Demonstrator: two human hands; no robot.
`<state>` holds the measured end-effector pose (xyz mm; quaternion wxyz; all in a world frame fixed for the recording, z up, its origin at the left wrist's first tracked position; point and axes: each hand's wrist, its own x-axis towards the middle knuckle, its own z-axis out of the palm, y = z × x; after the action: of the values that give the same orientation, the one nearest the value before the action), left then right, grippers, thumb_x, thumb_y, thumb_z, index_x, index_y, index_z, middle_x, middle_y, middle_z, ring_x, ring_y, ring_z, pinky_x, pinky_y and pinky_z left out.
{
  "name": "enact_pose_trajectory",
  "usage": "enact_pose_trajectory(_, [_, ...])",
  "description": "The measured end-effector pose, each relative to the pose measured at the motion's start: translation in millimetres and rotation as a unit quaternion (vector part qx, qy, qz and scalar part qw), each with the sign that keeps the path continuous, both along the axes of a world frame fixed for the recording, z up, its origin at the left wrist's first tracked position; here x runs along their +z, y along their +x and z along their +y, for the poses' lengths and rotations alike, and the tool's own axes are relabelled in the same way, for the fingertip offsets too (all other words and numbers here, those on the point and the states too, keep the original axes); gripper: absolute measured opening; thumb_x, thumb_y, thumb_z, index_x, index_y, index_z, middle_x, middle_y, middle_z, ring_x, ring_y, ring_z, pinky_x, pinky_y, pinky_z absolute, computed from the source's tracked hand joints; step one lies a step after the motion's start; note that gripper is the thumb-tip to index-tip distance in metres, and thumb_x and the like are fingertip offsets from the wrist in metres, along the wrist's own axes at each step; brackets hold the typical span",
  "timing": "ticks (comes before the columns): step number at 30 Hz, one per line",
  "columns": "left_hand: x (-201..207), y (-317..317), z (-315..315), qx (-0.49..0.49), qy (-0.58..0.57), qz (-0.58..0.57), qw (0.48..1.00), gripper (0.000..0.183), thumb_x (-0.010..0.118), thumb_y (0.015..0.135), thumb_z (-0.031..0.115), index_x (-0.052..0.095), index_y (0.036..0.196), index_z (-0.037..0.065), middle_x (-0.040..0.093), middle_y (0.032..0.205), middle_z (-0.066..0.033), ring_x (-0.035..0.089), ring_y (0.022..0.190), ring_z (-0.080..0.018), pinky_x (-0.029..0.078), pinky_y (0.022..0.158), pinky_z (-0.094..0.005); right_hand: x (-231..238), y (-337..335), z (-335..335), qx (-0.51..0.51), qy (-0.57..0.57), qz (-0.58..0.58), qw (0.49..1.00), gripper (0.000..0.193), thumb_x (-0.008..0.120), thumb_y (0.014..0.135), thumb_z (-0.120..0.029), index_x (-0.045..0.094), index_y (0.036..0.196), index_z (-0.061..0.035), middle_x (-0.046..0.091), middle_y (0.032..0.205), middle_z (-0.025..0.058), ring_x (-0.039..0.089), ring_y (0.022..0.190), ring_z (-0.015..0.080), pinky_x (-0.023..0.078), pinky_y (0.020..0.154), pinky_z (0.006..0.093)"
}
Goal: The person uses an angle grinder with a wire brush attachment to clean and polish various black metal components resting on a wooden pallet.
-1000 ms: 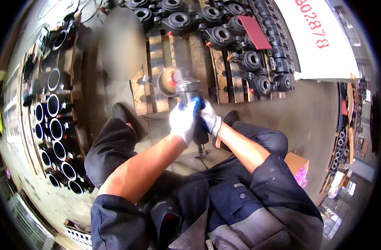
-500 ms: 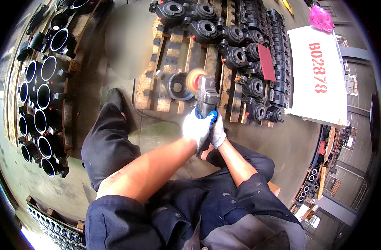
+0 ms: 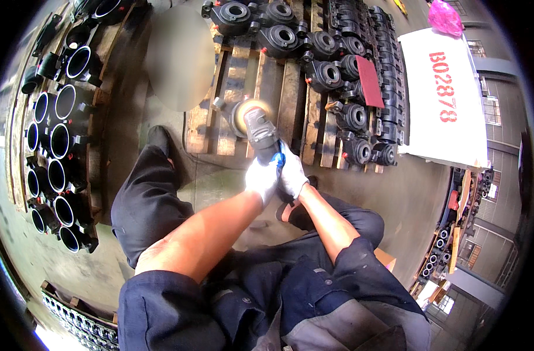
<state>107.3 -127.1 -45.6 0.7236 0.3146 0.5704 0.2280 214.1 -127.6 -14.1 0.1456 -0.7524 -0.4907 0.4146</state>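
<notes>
Both my hands wear white gloves and grip an angle grinder [image 3: 260, 133] with a dark body. My left hand [image 3: 262, 178] is wrapped round its near left side, and my right hand [image 3: 292, 173] closes on the right side, where a bit of blue shows. At the tool's far end, a round tan disc [image 3: 258, 107] blurs as if spinning. It lies over a black ring-shaped metal part [image 3: 236, 119] on the wooden pallet [image 3: 225, 144], covering most of that part. Whether disc and metal touch, I cannot tell.
More black metal parts [image 3: 353, 117] crowd the pallet's right side, with a dark red sheet [image 3: 370, 82] on them. Beyond stands a white board [image 3: 442, 99] bearing a pink bag [image 3: 445, 19]. Cylindrical black parts [image 3: 60, 140] fill a pallet at left. A cable [image 3: 211, 161] crosses the floor.
The grinder and both hands have shifted left. Its disc now lies over the ring-shaped part, where before it was at the part's right edge. Both hands keep their hold.
</notes>
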Motion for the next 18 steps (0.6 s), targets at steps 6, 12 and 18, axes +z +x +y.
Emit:
enact_pose_trajectory(6, [6,0,-4,0.019,-0.016,-0.036,0.999,0.05,0.064,0.097,0.041,0.063,0.129,0.002,0.069,0.118,-0.0115,0.062,0.103,-0.0191,0.048,0.091,-0.0337,13,4,3,0.027,0.009,-0.013,1.0,0.051,0.056,0.096,-0.033,0.048,0.141,-0.0113,0.068,0.119,0.0219,0.065,0.113,0.0362,0.051,0.095,0.0425])
enact_pose_trajectory(12, [32,-3,-2,0.069,-0.047,-0.057,0.995,0.045,0.061,0.098,0.041,0.066,0.12,0.002,0.07,0.103,-0.0108,0.06,0.092,-0.0186,0.048,0.084,-0.0343,60,-8,21,0.027,-0.05,0.043,0.997,0.047,0.054,0.098,-0.015,0.049,0.143,-0.0066,0.066,0.127,0.0189,0.062,0.118,0.0254,0.047,0.101,0.0375])
enact_pose_trajectory(18, [50,-2,2,0.108,-0.037,-0.069,0.991,0.044,0.063,0.097,0.042,0.067,0.116,0.003,0.067,0.093,-0.006,0.056,0.084,-0.0164,0.047,0.079,-0.0337,19,9,16,0.015,-0.023,0.099,0.995,0.043,0.053,0.1,-0.012,0.05,0.141,-0.0034,0.064,0.128,0.0112,0.057,0.116,0.0181,0.045,0.103,0.0323])
